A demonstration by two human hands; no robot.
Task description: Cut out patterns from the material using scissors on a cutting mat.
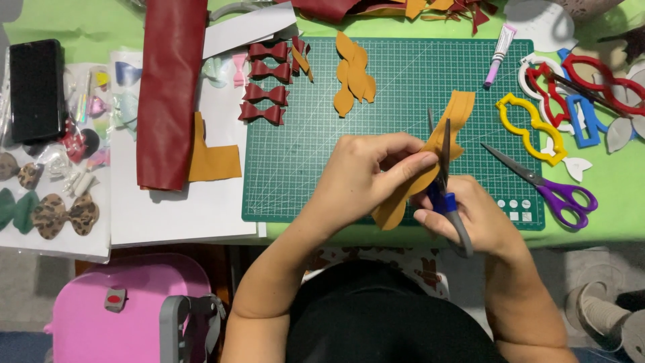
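Bare cutting mat (396,87) far of both hands, open between the mustard cutouts (354,74) at far left and glue tube (500,52) at far right. Purple scissors (547,187) block the right side, dark red bows (265,91) the left edge.

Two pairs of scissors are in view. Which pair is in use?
The blue-and-grey-handled scissors in the right hand, blades at the mustard piece. The purple-handled scissors lie untouched on the mat's right edge.

- Both bare forearms reach forward from the body, wrists angled inward so the hands meet.
- Left hand (366,171) pinches, fingers curled, thumb extended.
- Right hand (474,218) grips, fingers closed.
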